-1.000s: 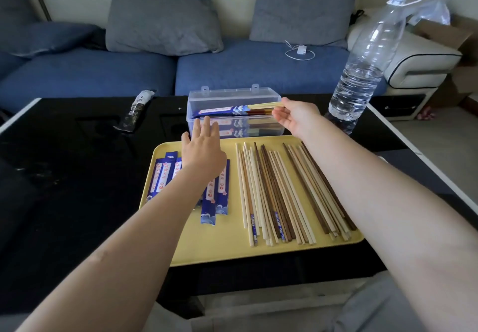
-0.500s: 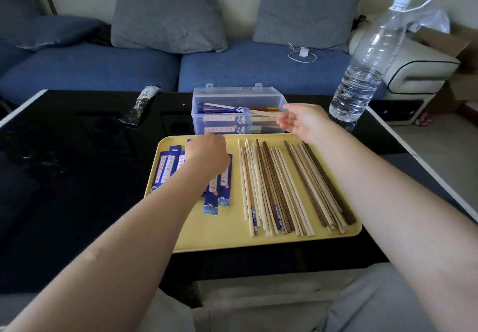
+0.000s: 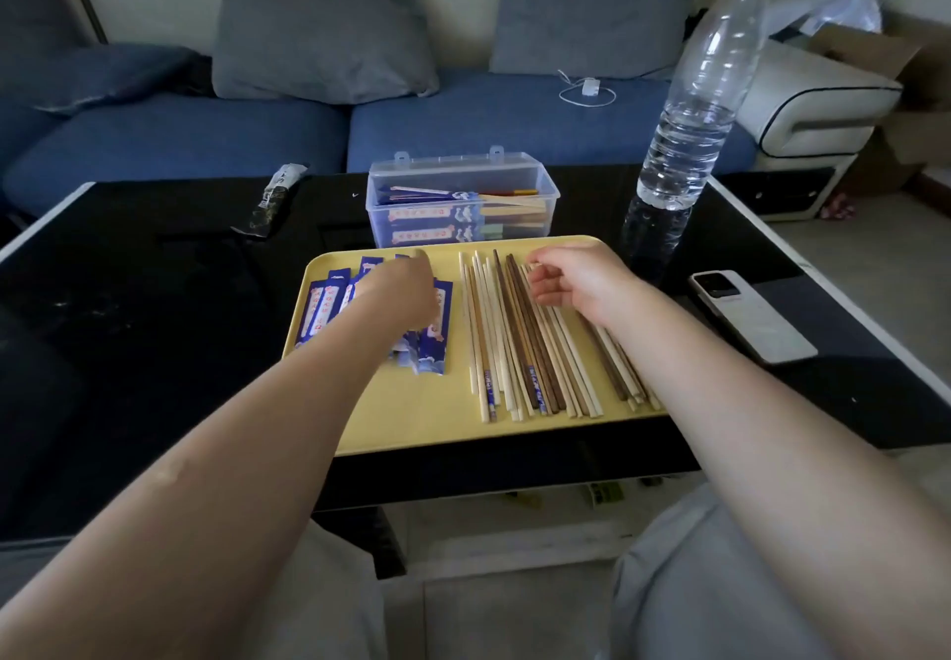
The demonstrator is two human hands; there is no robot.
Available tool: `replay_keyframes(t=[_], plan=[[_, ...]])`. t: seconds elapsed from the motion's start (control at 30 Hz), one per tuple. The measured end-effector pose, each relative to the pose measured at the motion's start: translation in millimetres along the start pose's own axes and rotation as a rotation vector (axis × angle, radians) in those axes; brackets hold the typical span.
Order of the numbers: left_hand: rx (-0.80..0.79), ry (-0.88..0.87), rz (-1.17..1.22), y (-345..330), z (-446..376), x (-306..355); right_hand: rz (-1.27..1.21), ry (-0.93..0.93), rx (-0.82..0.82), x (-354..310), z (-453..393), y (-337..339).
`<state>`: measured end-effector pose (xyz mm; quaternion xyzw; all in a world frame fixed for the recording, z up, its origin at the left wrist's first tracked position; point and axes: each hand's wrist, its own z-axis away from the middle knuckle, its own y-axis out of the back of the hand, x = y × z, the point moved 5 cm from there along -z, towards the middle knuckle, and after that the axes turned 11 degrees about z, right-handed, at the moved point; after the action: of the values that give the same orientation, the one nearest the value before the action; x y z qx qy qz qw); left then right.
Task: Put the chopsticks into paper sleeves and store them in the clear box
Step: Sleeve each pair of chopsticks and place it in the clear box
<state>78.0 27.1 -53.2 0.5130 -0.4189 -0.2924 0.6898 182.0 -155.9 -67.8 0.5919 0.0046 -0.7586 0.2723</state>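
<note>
Several blue paper sleeves [image 3: 329,307] lie on the left half of the yellow tray [image 3: 411,412]. My left hand [image 3: 406,294] rests on top of them with its fingers bent down; its back hides whether they pinch a sleeve. Several loose chopsticks [image 3: 520,345], pale and dark brown, lie side by side on the tray's right half. My right hand [image 3: 576,278] hovers over their far ends, fingers loosely curled, with nothing visibly in it. Just behind the tray stands the clear box [image 3: 463,176], lid open, holding several sleeved chopsticks.
A tall water bottle [image 3: 689,93] stands on the black table [image 3: 154,325] right of the box. A white phone [image 3: 746,314] lies right of the tray and a dark packet [image 3: 273,201] at the far left. A blue sofa runs behind the table.
My right hand let go of the sleeved chopsticks at the box and drew back over the loose chopsticks. My left hand curled its fingers down onto the sleeves.
</note>
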Motion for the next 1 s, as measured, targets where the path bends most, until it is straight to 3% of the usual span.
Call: replay_keyframes(t=[0.13,0.27,0.5,0.63,0.73,0.83,1.0], plan=[[0.063,-0.034,0.45,16.0,-2.9,14.4,0.033,0.064,-0.042,-10.4,6.0,13.2],[-0.139,-0.116,0.821,5.9,11.5,44.5,0.04,0.107,-0.195,-9.0,10.1,16.6],[-0.323,-0.142,0.876,-15.5,18.6,71.2,0.136,0.198,-0.227,-8.6,16.8,22.3],[-0.135,-0.233,0.501,-15.4,17.8,74.9,0.185,0.143,-0.141,-4.4,14.0,28.9],[-0.077,-0.229,0.402,-21.9,14.2,72.4,0.608,0.133,0.047,1.9,2.0,43.4],[-0.084,-0.209,0.327,-29.4,11.9,70.2,1.023,0.041,0.081,11.5,0.2,47.7],[-0.128,-0.211,0.348,-35.6,9.4,68.5,1.248,-0.001,0.066,9.9,9.0,33.1]])
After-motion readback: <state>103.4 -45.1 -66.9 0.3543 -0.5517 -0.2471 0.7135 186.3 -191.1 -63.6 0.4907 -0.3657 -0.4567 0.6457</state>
